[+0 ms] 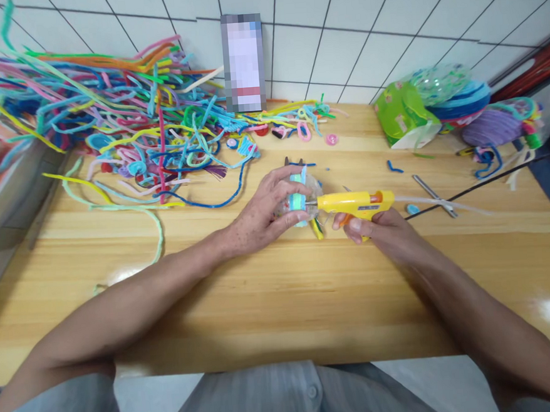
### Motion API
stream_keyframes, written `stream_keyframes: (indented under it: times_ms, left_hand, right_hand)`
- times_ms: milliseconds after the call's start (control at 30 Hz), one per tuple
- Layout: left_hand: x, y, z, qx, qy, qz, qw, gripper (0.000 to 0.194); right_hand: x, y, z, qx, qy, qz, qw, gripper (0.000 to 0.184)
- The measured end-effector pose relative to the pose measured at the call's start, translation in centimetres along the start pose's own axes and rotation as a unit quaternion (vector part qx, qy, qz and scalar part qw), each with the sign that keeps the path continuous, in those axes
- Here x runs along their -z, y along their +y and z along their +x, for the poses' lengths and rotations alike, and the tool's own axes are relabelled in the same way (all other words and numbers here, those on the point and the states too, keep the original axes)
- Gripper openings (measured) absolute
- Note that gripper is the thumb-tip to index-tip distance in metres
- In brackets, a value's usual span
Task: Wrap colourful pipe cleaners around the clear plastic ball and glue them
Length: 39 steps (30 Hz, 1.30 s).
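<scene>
My right hand (375,227) is wrapped round the handle of a yellow hot glue gun (350,204), with fingers at its orange trigger. The gun points left, and a clear glue stick (425,203) trails from its back end. Its metal nozzle meets or nearly meets a small clear plastic piece (318,187) banded with a blue and green strip (297,201). My left hand (273,209) grips that banded plastic piece from the left, fingers curled over it and hiding part of its shape. Something yellow (317,228) lies just under the nozzle.
A tangled heap of coloured pipe cleaners (142,127) spreads over the back left. A phone (244,64) leans on the tiled wall. At right are a green box (405,115), purple yarn (490,125), a metal pen-like rod (434,195) and a black cord (471,186).
</scene>
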<state>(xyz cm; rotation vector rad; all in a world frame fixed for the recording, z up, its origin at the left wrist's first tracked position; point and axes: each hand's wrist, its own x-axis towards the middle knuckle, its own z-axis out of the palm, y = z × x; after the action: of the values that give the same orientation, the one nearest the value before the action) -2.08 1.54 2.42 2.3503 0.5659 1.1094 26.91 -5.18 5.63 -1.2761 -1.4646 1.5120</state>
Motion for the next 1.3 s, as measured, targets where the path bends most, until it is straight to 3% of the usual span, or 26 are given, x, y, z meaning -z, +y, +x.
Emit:
stream_keyframes:
  times_ms: [1300]
  left_hand:
    - [0.20, 0.12, 0.08, 0.009, -0.010, -0.008, 1.000, 0.035]
  right_hand:
    - [0.04, -0.05, -0.13, 0.012, 0.007, -0.018, 1.000, 0.047]
